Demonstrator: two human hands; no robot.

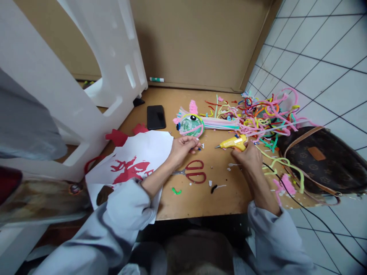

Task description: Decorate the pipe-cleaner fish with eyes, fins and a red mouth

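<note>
A yellow hot glue gun (pixel 233 142) is gripped in my right hand (pixel 249 156), its nozzle pointing left over the table. My left hand (pixel 185 148) is pinched near the middle, fingertips around something small, perhaps white and blue, too tiny to name. Just beyond it lies a fish-like craft (pixel 191 126) with a round green-and-white body, a black-and-white eye and a bundle of pale pipe cleaners (pixel 220 123). Red-handled scissors (pixel 195 172) rest below my left hand, their blades partly under my wrist.
White paper with red cut-outs (pixel 156 143) lies at left, a black phone (pixel 156 117) behind it. Tangled pipe cleaners (pixel 269 114) and a brown handbag (pixel 323 160) occupy the right. A black cord (pixel 312 212) trails off right. Scraps and a green piece (pixel 176 191) dot the table.
</note>
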